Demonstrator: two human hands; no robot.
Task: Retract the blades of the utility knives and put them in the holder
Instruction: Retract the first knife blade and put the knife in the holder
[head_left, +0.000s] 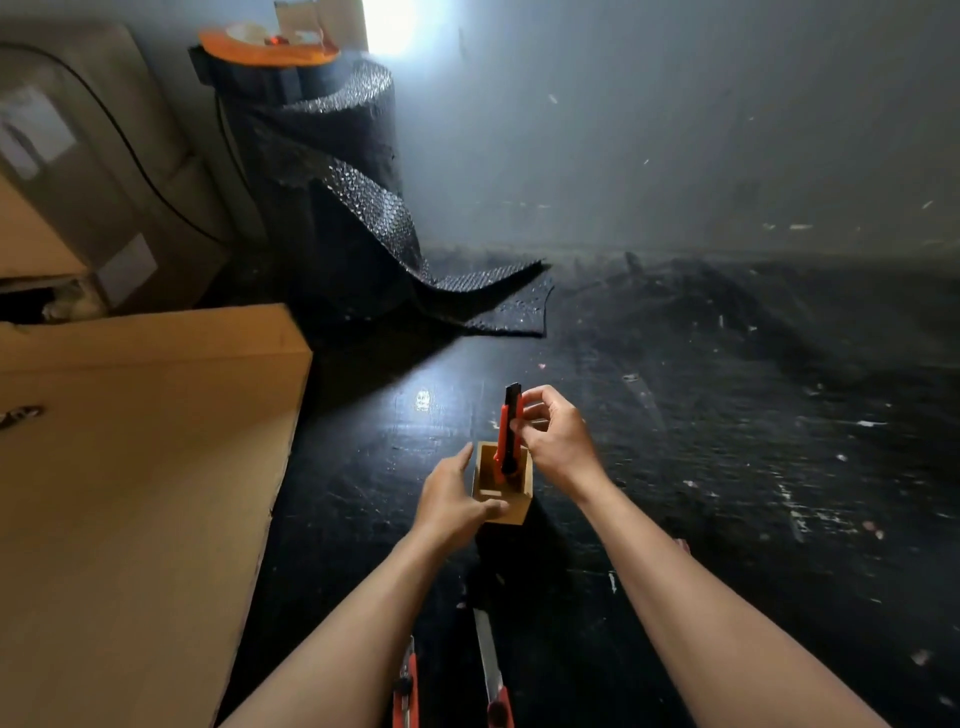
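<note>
A small square wooden holder (521, 500) stands on the dark floor in front of me. My left hand (451, 503) grips its near left corner, thumb over the front rim. My right hand (557, 439) pinches a red and black utility knife (509, 430) that stands upright with its lower end inside the holder. No blade shows at its top. Two more red utility knives lie on the floor near the bottom edge: one (405, 686) partly hidden by my left forearm, and another (492, 670) with its long silver blade extended.
A large cardboard box (140, 467) fills the left side, with more boxes behind it. A roll of black bubble wrap (332, 197) stands at the back, its loose end trailing onto the floor. The floor is dark and scuffed, with small scraps on the right.
</note>
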